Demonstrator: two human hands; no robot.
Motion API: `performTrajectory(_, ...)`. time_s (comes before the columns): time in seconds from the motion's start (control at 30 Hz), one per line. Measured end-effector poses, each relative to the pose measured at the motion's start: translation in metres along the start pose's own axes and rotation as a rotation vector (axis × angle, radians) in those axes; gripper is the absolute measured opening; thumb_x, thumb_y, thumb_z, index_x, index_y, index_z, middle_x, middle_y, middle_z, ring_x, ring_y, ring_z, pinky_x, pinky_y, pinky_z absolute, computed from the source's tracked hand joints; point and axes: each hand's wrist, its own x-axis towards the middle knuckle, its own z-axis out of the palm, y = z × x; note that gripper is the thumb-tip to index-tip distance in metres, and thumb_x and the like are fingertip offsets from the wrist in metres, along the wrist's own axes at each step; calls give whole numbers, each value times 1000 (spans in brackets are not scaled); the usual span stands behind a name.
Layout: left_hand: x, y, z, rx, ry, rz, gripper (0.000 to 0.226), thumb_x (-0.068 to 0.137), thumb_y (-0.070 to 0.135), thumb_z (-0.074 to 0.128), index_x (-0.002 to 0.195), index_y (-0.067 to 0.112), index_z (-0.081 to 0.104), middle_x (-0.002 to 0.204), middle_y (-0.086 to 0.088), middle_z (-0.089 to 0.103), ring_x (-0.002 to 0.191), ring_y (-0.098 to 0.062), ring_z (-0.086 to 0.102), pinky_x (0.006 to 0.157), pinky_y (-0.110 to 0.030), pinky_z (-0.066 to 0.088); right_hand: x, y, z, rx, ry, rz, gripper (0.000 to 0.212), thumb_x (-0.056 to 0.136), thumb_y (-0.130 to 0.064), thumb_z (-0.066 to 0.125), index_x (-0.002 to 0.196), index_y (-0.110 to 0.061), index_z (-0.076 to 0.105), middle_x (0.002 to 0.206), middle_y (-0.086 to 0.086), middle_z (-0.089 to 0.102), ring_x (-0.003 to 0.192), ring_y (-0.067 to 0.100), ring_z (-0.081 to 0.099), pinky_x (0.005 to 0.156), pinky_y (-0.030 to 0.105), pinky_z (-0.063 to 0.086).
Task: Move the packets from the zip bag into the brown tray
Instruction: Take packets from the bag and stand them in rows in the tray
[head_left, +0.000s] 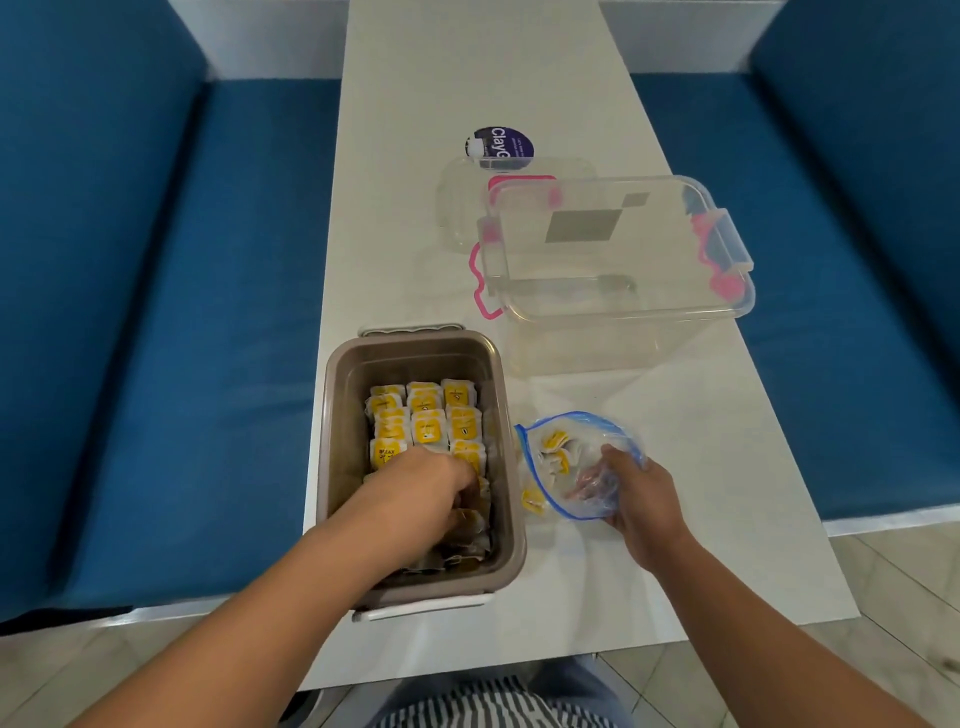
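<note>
Yellow packets (429, 429) fill the brown tray (337, 395); blue-edged zip bag (574, 467); clear box (618, 260) with pink clips.

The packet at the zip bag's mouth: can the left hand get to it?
Probably yes. The packet lies uncovered at the mouth of the zip bag, beside the brown tray; the left hand, inside the tray, need only lift over its wall.

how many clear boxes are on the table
2: a big box with pink latches, right of centre on the table, and a small box behind its far left corner, partly hidden by it.
</note>
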Motion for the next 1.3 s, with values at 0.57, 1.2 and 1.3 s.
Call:
performTrajectory(0.57,14,15,6,164,-159,-91,28,94,17,60,121,13,67,118,-12,63,106,-28,62,84,-30,47,-6,-2,0,18,-38,18,16,100,-21,63,103,-9,72,104,23,76,97,40,74,90,57,59)
performTrajectory(1.2,-2,122,-26,-424,492,-40,5,91,27,69,91,30,73,80,15,69,75,0,62,70,-14,48,-17,-42,-54,-96,-422,22,13,99,-10,64,104,0,71,96,17,76,86,32,74,76,43,60)
performTrajectory(1.3,26,146,-5,-338,431,-62,16,93,21,64,103,25,76,94,7,74,87,-8,66,81,-19,50,-13,-50,-68,-130,-464,3,14,102,-8,58,91,-7,68,88,13,73,75,23,70,66,32,55)
